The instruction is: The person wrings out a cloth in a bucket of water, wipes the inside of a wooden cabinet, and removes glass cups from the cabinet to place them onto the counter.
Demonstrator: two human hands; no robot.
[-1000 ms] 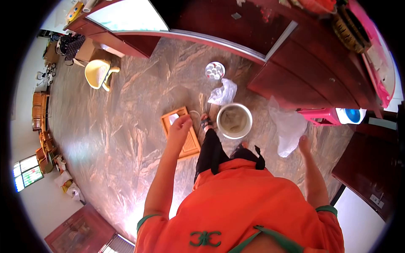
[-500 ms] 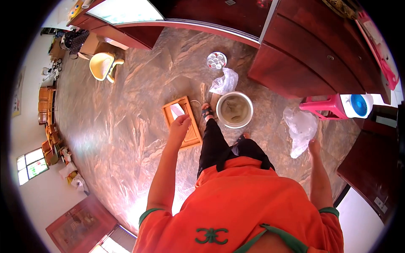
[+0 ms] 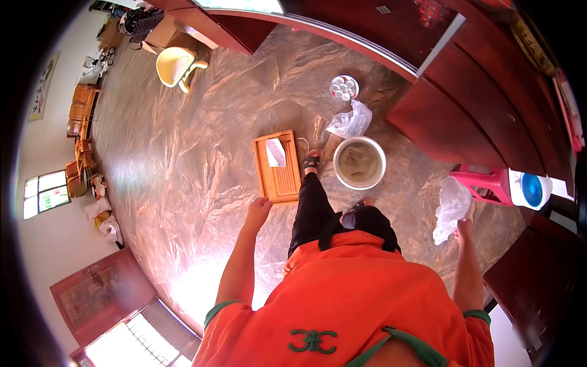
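Note:
My right hand (image 3: 464,229) is closed on the edge of a crumpled, clear plastic bag (image 3: 451,210), which spreads out ahead of it. My left hand (image 3: 260,210) is in a loose fist beside the near left corner of a wooden tea tray (image 3: 263,177); nothing shows in its fingers. A white and pinkish folded paper or packet (image 3: 276,153) lies on the tray. Between the tray and the bag stands a round metal pot (image 3: 359,163) with cloudy liquid inside, just ahead of my feet.
Beyond the pot lie another plastic bag (image 3: 351,120) and a round plate (image 3: 344,88) with several small cups. A pink stool (image 3: 480,183) carries a white and blue fan (image 3: 531,189) at the right. A yellow child's chair (image 3: 175,65) stands far left; dark red cabinets (image 3: 455,113) border the floor.
My left hand has drawn back from over the tray toward my body, uncovering the paper. My right hand still has the plastic bag. The view has turned slightly, shifting the room.

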